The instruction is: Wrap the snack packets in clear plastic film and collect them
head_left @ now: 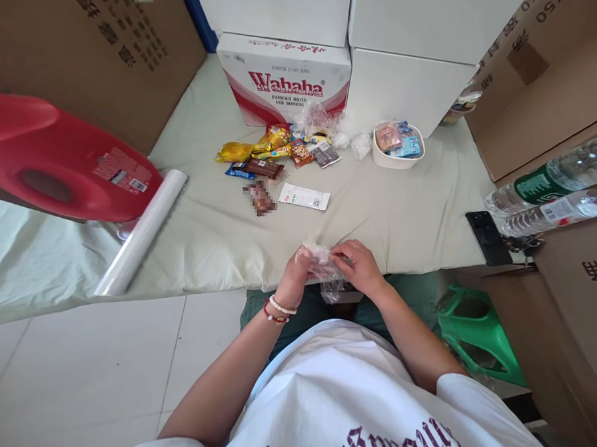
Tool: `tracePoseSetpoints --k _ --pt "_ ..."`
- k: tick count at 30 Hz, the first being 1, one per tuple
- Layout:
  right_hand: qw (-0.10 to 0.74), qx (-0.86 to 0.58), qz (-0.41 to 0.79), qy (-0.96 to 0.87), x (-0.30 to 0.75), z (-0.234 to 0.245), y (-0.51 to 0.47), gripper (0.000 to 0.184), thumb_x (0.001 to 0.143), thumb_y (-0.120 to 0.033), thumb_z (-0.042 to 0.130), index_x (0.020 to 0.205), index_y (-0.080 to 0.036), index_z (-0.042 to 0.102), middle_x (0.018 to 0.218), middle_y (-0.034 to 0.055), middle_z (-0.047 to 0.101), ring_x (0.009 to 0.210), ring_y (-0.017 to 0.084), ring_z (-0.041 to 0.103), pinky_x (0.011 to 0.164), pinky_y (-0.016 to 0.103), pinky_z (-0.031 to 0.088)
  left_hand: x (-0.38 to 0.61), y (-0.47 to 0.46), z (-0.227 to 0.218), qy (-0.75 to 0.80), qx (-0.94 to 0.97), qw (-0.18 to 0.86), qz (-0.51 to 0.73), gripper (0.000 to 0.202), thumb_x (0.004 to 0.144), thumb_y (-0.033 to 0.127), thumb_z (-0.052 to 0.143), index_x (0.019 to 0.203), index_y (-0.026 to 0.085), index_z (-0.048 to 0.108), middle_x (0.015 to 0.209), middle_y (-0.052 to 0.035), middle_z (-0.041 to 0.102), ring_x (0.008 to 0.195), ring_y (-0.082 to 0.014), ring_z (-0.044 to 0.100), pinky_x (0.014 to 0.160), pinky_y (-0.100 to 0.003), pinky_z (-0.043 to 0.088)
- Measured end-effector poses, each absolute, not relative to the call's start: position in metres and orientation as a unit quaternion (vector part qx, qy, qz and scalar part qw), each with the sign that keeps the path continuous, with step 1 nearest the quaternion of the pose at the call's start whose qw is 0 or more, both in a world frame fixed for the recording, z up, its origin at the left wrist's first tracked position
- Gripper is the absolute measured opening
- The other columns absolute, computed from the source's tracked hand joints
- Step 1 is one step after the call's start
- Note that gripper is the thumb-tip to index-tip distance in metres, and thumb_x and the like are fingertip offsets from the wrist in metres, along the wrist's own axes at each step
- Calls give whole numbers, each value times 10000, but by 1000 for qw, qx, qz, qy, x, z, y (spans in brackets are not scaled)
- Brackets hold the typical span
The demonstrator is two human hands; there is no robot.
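Note:
My left hand (294, 274) and my right hand (360, 265) are both closed on a clear plastic bag (324, 265) with something reddish inside, held at the near edge of a pale green padded mat (389, 215). The bag's lower part hangs down between my wrists. Bead bracelets circle my left wrist. Farther out on the mat lie a white sachet (304, 197), a small dark wrapped snack (260, 198) and a pile of snack packets (275, 152). A white bowl (396, 160) holding more packets stands to the right of the pile.
A roll of clear film (140, 232) lies at the mat's left beside a big red jug (56, 157). A Wahaha carton (283, 79) and white boxes back the mat. A black phone (488, 237), water bottles (556, 177) and a green stool (477, 333) are right.

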State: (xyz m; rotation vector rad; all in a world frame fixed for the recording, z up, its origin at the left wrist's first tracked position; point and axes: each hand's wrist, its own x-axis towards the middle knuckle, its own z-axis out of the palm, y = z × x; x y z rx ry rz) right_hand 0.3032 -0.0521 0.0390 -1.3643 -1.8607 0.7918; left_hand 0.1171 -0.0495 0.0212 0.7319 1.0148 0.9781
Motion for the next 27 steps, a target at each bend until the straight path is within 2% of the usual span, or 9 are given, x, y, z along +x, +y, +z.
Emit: tracePoseSetpoints --k 4,8,11,15,17,19,22,24,27 --pt "388 -557 427 -597 299 32 -47 259 914 -484 687 904 -228 723 816 25 690 760 177 600 719 317 495 110 -52 30 467 339 715 395 493 605 435 949 931 168 692 853 -29 748 804 -178 705 729 -282 553" --pt "440 -558 586 -389 315 27 -44 447 727 -629 802 837 -211 687 640 -41 543 584 114 461 529 245 393 105 -49 27 490 242 732 408 365 625 371 894 822 154 676 789 -23 715 726 -147 681 681 -266 536" --pt "452 -581 589 -333 331 27 -44 496 671 -649 840 830 -209 674 646 -43 516 596 111 450 507 231 371 107 -47 24 499 222 718 433 294 637 330 824 773 179 611 734 12 680 580 -97 593 560 -231 472" --pt "494 -591 459 -443 333 39 -54 461 819 -657 747 1008 -239 698 902 23 637 841 166 593 702 277 512 115 -48 26 530 279 666 444 260 738 402 727 741 200 563 645 43 613 462 -72 456 444 -214 336" --pt "472 -538 440 -543 323 47 -60 562 783 -631 807 1192 -265 685 1190 70 653 1094 219 616 904 342 537 119 -51 27 540 332 644 427 309 791 468 713 729 200 572 616 48 582 450 -77 447 443 -225 339" --pt "421 -494 448 -615 310 52 -62 708 685 -581 901 1281 -276 669 1332 86 623 1207 258 596 1012 394 510 120 -55 28 547 400 610 411 389 843 544 694 703 203 571 565 50 542 450 -89 459 462 -238 356" --pt "391 -518 499 -574 295 50 -57 533 717 -558 876 1125 -249 725 1066 42 709 957 217 653 896 378 536 119 -61 28 555 467 572 382 553 909 695 578 652 206 561 486 37 485 438 -109 468 464 -258 353" --pt "426 -533 568 -459 295 46 -51 433 729 -560 858 987 -239 722 840 -9 681 739 162 610 741 323 531 116 -65 27 541 463 599 366 635 910 781 496 675 199 587 525 11 542 421 -111 458 433 -271 343" --pt "497 -494 650 -296 306 46 -44 461 611 -482 947 920 -246 700 732 -47 628 618 118 543 615 262 487 114 -70 26 500 431 668 344 686 859 855 491 784 188 635 641 -20 639 419 -109 448 392 -281 354"
